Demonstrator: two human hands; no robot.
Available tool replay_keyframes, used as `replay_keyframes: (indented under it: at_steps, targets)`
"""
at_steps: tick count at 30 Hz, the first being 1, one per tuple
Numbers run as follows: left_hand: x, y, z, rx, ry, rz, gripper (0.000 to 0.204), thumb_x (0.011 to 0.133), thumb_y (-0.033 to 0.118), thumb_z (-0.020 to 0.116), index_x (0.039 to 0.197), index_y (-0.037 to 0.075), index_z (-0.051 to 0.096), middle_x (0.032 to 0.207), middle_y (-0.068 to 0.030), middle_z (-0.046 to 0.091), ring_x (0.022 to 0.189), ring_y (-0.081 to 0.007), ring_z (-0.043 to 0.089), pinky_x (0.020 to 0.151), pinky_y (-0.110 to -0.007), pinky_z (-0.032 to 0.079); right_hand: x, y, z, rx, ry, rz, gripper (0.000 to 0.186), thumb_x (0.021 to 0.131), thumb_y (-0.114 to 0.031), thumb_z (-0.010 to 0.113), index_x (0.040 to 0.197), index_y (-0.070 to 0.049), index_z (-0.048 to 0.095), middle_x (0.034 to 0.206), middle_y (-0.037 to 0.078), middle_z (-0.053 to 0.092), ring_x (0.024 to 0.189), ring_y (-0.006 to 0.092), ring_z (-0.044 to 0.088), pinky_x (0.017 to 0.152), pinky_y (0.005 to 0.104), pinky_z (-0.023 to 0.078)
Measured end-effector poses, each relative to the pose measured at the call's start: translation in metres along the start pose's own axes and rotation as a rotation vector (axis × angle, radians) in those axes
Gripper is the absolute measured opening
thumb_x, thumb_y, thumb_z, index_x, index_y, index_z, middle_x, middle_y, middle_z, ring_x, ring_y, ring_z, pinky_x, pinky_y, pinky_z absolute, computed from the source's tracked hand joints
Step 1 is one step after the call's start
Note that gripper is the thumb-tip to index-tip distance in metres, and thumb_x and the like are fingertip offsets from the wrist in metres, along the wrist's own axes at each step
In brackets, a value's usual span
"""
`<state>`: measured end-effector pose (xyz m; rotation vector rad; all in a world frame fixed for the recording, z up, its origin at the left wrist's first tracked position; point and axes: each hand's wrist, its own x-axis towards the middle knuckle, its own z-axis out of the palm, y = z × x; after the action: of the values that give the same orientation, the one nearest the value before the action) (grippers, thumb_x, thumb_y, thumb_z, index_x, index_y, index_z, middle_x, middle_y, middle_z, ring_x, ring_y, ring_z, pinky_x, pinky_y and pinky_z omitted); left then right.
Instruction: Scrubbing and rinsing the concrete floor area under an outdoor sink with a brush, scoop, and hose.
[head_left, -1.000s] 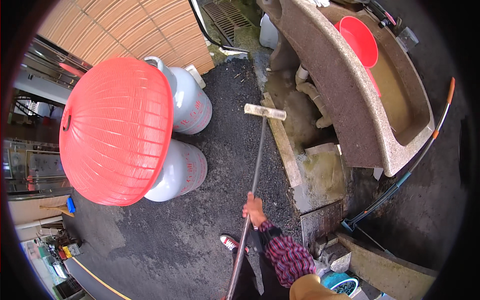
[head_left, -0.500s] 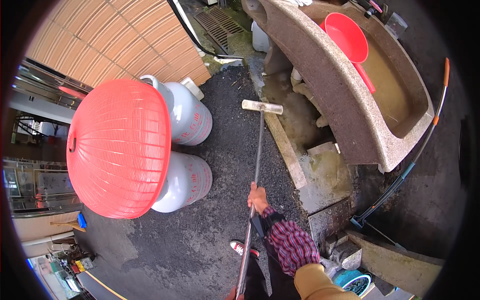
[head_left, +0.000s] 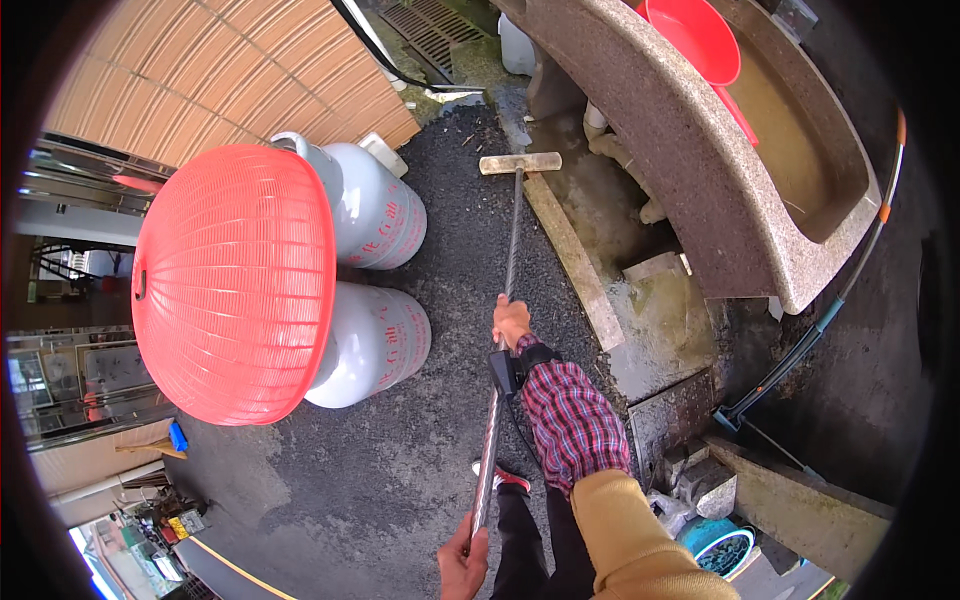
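Both hands grip one long metal pole (head_left: 512, 240) with a narrow, pale T-shaped head (head_left: 520, 163); what kind of tool it is I cannot make out. My right hand (head_left: 512, 320), below a plaid sleeve and a dark wrist strap, is wrapped round its middle. Lower down, my left hand (head_left: 463, 560) closes on the handle's near end. The head lies at the far end of a stone kerb strip (head_left: 575, 260), beside dark, rough ground (head_left: 455, 300). I cannot tell whether it touches the ground.
Two grey-white gas cylinders (head_left: 385, 345) stand at left, partly covered by a red mesh dome (head_left: 235, 290). At right is a stone trough (head_left: 660, 110) with murky water and a red dipper (head_left: 700, 35). A blue bucket (head_left: 715, 540) sits low right, near a long jointed pole (head_left: 790, 365).
The T-shaped head and my right hand have moved farther away, up the picture. My left hand has come more fully into view on the handle. The whole view has shifted slightly.
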<state>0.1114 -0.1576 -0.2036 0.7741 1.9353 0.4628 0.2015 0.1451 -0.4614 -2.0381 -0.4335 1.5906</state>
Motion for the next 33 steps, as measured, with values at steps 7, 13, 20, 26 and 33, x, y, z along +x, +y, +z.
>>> replay_keyframes:
  at_steps: [7, 13, 20, 26, 33]
  targets:
    - [-0.102, -0.105, -0.053, 0.213, -0.008, -0.018, 0.027, 0.082, 0.022, 0.051, 0.067, 0.001, 0.055, 0.049, 0.003, 0.041, 0.046, -0.0075, 0.037, 0.041, -0.026, 0.03, -0.108, 0.111, -0.014, 0.031, 0.005, 0.133, 0.053, 0.084, -0.039, 0.042, 0.054, 0.005, 0.048, 0.046, 0.014, 0.05, 0.033, 0.0227, 0.05, 0.03, 0.0336, 0.04]
    - [-0.184, -0.194, -0.129, 0.056, -0.103, -0.091, 0.02, 0.083, 0.02, 0.051, 0.086, 0.001, 0.057, 0.056, 0.0031, 0.043, 0.05, -0.0053, 0.037, 0.042, -0.023, 0.03, -0.211, 0.2, -0.04, 0.01, 0.066, 0.252, 0.054, 0.085, -0.042, 0.039, 0.063, 0.007, 0.046, 0.044, 0.015, 0.048, 0.033, 0.0227, 0.05, 0.029, 0.0344, 0.037]
    - [-0.222, -0.257, -0.184, -0.233, -0.358, -0.641, 0.022, 0.081, 0.023, 0.053, 0.092, 0.004, 0.057, 0.06, 0.0007, 0.048, 0.052, -0.0082, 0.042, 0.043, -0.024, 0.034, -0.301, 0.323, -0.051, 0.109, 0.177, 0.328, 0.053, 0.086, -0.041, 0.037, 0.059, 0.004, 0.041, 0.043, 0.013, 0.045, 0.029, 0.0212, 0.046, 0.025, 0.0315, 0.034]
    - [-0.221, -0.289, -0.142, -0.863, -0.014, -0.891, 0.029, 0.078, 0.03, 0.057, 0.093, 0.006, 0.057, 0.062, -0.0012, 0.054, 0.052, -0.0127, 0.049, 0.045, -0.028, 0.037, -0.263, 0.313, -0.039, -0.06, 0.211, 0.158, 0.054, 0.083, -0.044, 0.042, 0.067, 0.008, 0.045, 0.051, 0.018, 0.052, 0.036, 0.0272, 0.052, 0.032, 0.035, 0.042]
    - [-0.201, -0.335, -0.146, 0.402, -0.259, -0.086, 0.026, 0.079, 0.024, 0.057, 0.095, 0.004, 0.056, 0.065, -0.0021, 0.053, 0.057, -0.0106, 0.048, 0.048, -0.026, 0.038, -0.249, 0.302, -0.017, -0.314, 0.205, 0.024, 0.041, 0.081, -0.033, 0.047, 0.083, 0.007, 0.041, 0.066, 0.027, 0.055, 0.056, 0.0373, 0.057, 0.049, 0.0421, 0.047]
